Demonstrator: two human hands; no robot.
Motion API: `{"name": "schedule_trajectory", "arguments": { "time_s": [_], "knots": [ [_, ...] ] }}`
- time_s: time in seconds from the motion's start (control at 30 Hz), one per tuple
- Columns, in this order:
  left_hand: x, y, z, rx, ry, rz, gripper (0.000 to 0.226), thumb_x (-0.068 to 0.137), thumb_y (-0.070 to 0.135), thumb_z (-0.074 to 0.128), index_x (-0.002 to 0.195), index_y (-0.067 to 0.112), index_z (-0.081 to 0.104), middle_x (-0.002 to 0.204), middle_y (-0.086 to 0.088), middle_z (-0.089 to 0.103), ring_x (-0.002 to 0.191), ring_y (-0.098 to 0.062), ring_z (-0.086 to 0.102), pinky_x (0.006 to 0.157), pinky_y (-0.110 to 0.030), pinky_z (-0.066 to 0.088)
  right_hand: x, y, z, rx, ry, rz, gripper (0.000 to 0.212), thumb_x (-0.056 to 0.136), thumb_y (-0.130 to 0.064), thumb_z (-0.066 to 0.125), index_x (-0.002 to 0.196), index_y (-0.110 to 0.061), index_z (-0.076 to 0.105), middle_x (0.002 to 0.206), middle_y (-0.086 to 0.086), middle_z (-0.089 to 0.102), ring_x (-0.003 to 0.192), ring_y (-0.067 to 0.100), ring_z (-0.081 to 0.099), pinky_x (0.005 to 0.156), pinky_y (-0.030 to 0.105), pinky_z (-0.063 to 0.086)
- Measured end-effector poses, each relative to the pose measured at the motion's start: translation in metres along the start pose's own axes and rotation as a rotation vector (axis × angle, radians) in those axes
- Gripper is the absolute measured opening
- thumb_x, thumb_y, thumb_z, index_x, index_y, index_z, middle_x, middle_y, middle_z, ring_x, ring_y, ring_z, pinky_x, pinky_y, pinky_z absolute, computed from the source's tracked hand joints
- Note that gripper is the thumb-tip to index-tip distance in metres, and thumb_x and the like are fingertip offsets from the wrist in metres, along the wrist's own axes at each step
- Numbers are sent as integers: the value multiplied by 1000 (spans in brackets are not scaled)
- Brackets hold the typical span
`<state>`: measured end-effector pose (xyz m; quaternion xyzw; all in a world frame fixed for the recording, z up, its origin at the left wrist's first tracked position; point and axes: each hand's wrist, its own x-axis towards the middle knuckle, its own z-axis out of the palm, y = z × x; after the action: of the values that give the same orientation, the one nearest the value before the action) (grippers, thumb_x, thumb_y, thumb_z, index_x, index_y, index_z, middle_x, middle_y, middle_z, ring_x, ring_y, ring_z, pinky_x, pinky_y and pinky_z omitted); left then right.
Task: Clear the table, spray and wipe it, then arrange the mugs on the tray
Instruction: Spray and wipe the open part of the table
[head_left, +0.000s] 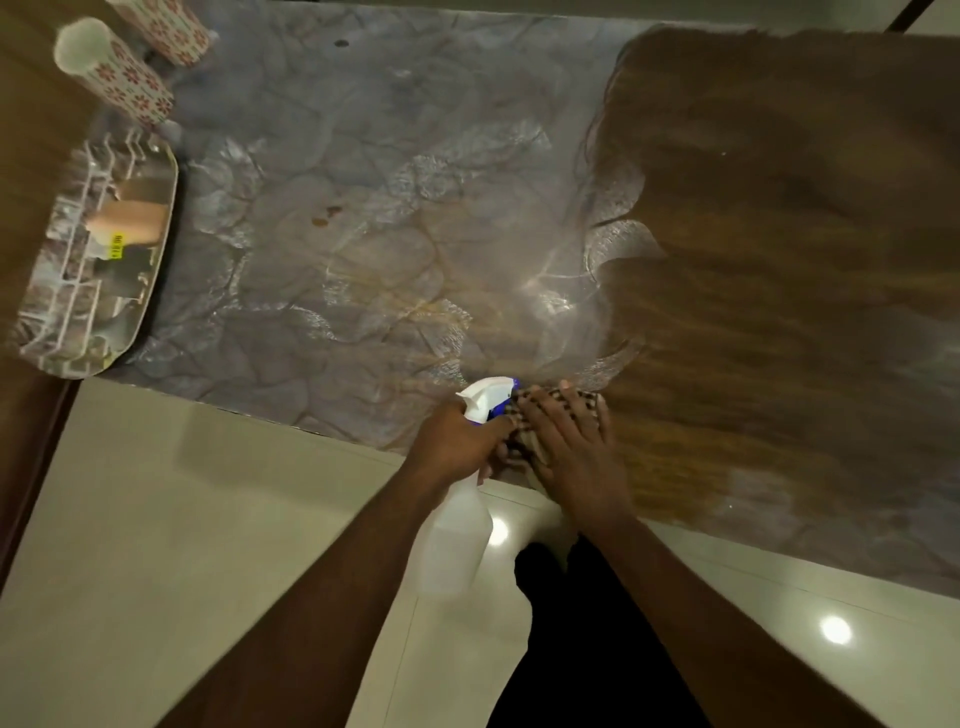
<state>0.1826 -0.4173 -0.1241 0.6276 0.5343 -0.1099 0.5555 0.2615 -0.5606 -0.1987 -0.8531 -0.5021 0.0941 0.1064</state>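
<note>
My left hand (457, 441) grips the neck of a white spray bottle (457, 535) with a white and blue trigger head, at the near edge of the glossy marble-patterned table (322, 218). My right hand (571, 447) lies flat with straight fingers on a checked cloth (530, 436) pressed against the table's near edge, right beside the bottle's nozzle. A shiny metal tray (98, 260) sits at the table's left end. Two tall mugs with a red flower pattern (117, 73) (166, 26) lie at the far left corner, beyond the tray.
A blurred brown mass (779, 234) covers the right half of the view and hides that part of the table. A small brown stain (324, 215) marks the table's middle. Pale floor tiles (208, 545) lie below; wooden furniture (26, 130) stands at the left.
</note>
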Motion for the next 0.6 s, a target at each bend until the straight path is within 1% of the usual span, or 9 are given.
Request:
{"name": "schedule_trajectory", "arguments": {
  "time_s": [0.07,0.1,0.17,0.23,0.3,0.37,0.47,0.53,0.6],
  "knots": [
    [4,0,-8,62,56,-24,14,79,28,66,88,19,72,64,-8,71,47,-16,61,53,-26,48,-4,32,-6,-64,-21,-18,58,85,-36,62,138,-18,46,144,6,47,138,32,34,112,58,25],
    [6,-1,-12,85,73,-33,14,79,30,66,85,17,71,62,-5,70,45,-12,60,53,-23,47,-3,47,-11,-64,-25,75,58,87,-38,59,139,-17,43,145,8,45,139,32,31,113,58,22],
    [9,-3,-15,84,66,-13,19,81,32,67,94,19,70,69,-4,72,52,-12,63,55,-23,47,13,65,-20,29,40,342,53,94,-39,46,142,-17,37,148,7,39,142,30,24,116,54,13],
    [14,0,-20,52,17,21,29,83,31,67,109,18,69,80,-5,75,60,-16,67,62,-26,51,42,54,-18,83,135,518,49,97,-35,39,141,-16,38,149,7,39,142,29,23,117,54,11],
    [18,4,-22,-8,6,52,31,83,25,65,113,20,68,68,2,73,48,-12,62,53,-21,50,67,28,-13,86,120,487,46,97,-31,43,141,-15,39,148,9,41,142,30,24,116,55,12],
    [20,11,-28,-31,24,107,36,83,19,63,118,27,66,61,11,69,45,-9,60,50,-16,45,74,-2,-3,66,13,275,51,96,-33,47,143,-18,35,149,8,38,143,29,22,118,52,10],
    [24,20,-34,-23,4,116,38,85,22,64,123,23,67,89,-6,75,75,-27,70,68,-29,52,56,-14,7,41,-51,23,55,93,-36,51,144,-23,35,149,0,39,143,25,23,117,49,13],
    [30,26,-42,8,-7,73,30,84,28,67,112,18,72,86,-9,75,73,-27,69,74,-36,55,53,5,5,47,-2,78,53,92,-37,49,142,-23,38,147,2,43,142,25,26,116,52,16],
    [39,32,-50,-30,-8,73,17,83,26,66,99,22,73,70,-2,71,52,-19,61,61,-33,52,68,20,0,16,83,281,52,91,-32,55,139,-19,41,143,5,46,140,27,29,114,55,18]
  ]
}}
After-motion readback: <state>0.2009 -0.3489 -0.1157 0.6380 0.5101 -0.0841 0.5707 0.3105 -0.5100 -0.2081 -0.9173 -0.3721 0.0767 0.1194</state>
